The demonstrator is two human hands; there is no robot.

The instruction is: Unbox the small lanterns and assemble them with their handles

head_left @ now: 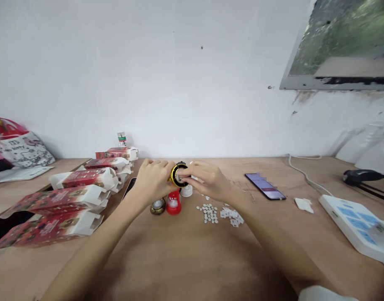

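My left hand (154, 177) is closed around a small round black and gold piece (178, 175), held above the wooden table (185, 251). My right hand (207, 177) meets it from the right, its fingers pinched against the piece's pale face. Just below the hands stand a small red lantern part (173, 204), a gold round base (157, 206) and a white cap (186, 191). Several small round button cells (209, 212) lie in a cluster to the right of these, with a heap of small white paper tabs (232, 216) beside them.
Several red and white cartons (69, 196) lie in a row on the left. A phone (265, 186) with a lit screen lies right of my hands, with a white cable (305, 173) and a white and blue box (357, 221) further right. A patterned bag (22, 150) sits far left.
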